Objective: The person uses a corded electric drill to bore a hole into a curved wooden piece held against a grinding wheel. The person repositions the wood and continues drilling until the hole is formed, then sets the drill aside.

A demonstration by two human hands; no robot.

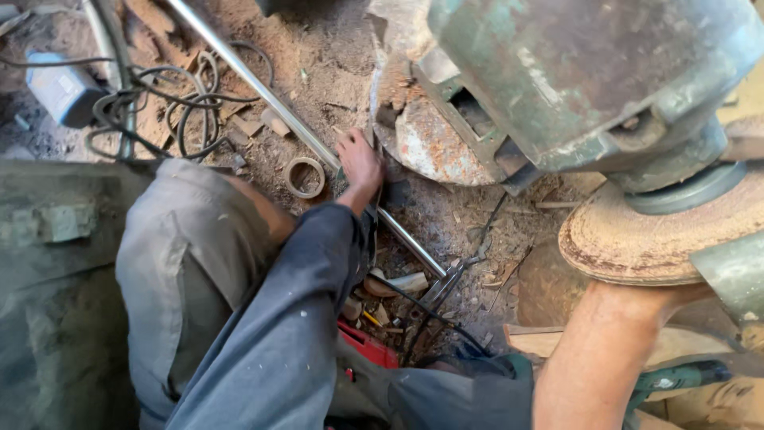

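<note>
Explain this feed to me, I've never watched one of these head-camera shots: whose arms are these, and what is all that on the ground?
The single picture comes from a camera worn on the person's head, looking down past their knees to a dusty workshop floor. Both arms are the wearer's own. The left hand, in a blue sleeve, reaches down and rests on a long metal rod lying slantwise across the dirt. The bare right arm stretches up to the right; its hand is hidden behind a rusty round disc under a big green machine housing. Also on the floor: a tangle of black cable, a small ring, pliers and wood scraps.
</note>
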